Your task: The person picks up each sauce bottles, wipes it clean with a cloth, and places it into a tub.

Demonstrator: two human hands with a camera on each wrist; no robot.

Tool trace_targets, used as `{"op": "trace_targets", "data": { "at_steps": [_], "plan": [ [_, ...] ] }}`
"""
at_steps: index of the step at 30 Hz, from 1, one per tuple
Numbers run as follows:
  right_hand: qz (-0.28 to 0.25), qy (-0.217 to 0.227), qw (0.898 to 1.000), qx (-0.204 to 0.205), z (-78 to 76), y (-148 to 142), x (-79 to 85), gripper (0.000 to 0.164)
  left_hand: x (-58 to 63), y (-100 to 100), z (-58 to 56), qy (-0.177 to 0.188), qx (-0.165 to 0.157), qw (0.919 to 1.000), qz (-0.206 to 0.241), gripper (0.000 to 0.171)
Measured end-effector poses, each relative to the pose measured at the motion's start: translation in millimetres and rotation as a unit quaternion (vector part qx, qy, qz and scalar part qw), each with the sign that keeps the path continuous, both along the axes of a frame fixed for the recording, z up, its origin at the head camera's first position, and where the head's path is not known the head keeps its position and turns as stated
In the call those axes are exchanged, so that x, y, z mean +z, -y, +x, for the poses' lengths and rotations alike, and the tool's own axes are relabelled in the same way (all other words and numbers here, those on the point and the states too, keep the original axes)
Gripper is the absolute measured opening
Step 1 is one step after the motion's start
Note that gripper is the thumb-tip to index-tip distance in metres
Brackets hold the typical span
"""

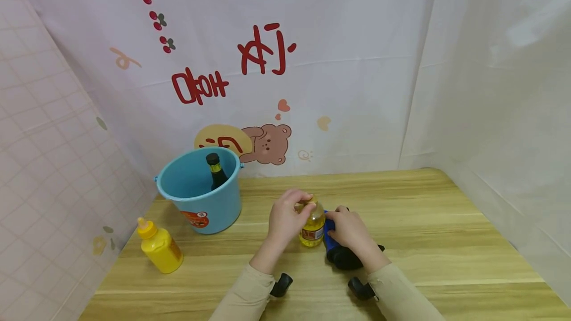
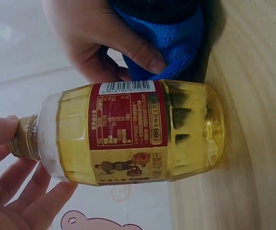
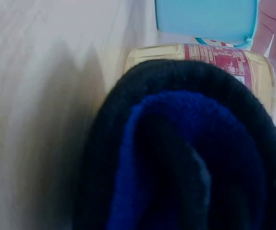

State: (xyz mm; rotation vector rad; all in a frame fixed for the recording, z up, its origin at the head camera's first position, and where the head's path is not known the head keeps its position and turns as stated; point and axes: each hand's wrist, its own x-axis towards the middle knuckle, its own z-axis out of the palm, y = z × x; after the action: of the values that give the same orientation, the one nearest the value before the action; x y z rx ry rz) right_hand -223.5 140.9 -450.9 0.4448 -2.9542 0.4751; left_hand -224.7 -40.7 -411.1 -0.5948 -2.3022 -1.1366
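My left hand reaches over the top of a cooking oil bottle standing on the table, thumb and fingers pinching its gold cap. The bottle is clear, with yellow oil and a red and gold label. Just right of it, my right hand grips a soft blue-and-black cloth item, thumb laid along the blue fleecy side. In the right wrist view a rounded opening with a thick black rim and blue lining shows. I cannot tell its exact kind. My right fingers are partly hidden behind it.
A light blue bucket stands at the back left with a dark green bottle in it. A yellow squeeze bottle is at the front left. Behind the wooden table hangs a printed white curtain.
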Motion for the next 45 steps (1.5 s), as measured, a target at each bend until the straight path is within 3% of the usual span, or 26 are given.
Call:
{"op": "trace_targets", "data": {
  "at_steps": [13,16,20,26,31,38,45],
  "plan": [
    [-0.126,-0.01,0.992,-0.004,2.3,-28,11.5,0.045,0.0,-6,-1.2,-0.013,0.038,0.9992,-0.007,0.017],
    [-0.143,-0.022,0.989,-0.007,2.8,-35,15.6,0.045,0.3,-4,-5.5,0.003,0.011,0.9999,0.002,0.015],
    [-0.163,-0.03,0.986,-0.01,4.6,-44,19.9,0.046,3.3,2,-11.6,0.033,-0.05,0.9981,0.011,0.014],
    [-0.181,-0.037,0.983,-0.01,7.5,-50,23.2,0.047,9.3,11,-20.7,0.095,-0.13,0.9868,0.015,0.012],
    [-0.186,-0.042,0.982,-0.008,10.6,-50,26.2,0.047,11.4,15,-27.7,0.115,-0.178,0.9773,-0.001,0.01],
    [-0.194,-0.052,0.98,-0.009,13.6,-48,31.1,0.048,12.5,20,-34.8,0.125,-0.227,0.9657,-0.02,0.008],
    [-0.2,-0.083,0.976,0.008,16.7,-40,38.0,0.049,13.8,23,-36.4,0.126,-0.236,0.9628,-0.037,0.009]
  ]
}}
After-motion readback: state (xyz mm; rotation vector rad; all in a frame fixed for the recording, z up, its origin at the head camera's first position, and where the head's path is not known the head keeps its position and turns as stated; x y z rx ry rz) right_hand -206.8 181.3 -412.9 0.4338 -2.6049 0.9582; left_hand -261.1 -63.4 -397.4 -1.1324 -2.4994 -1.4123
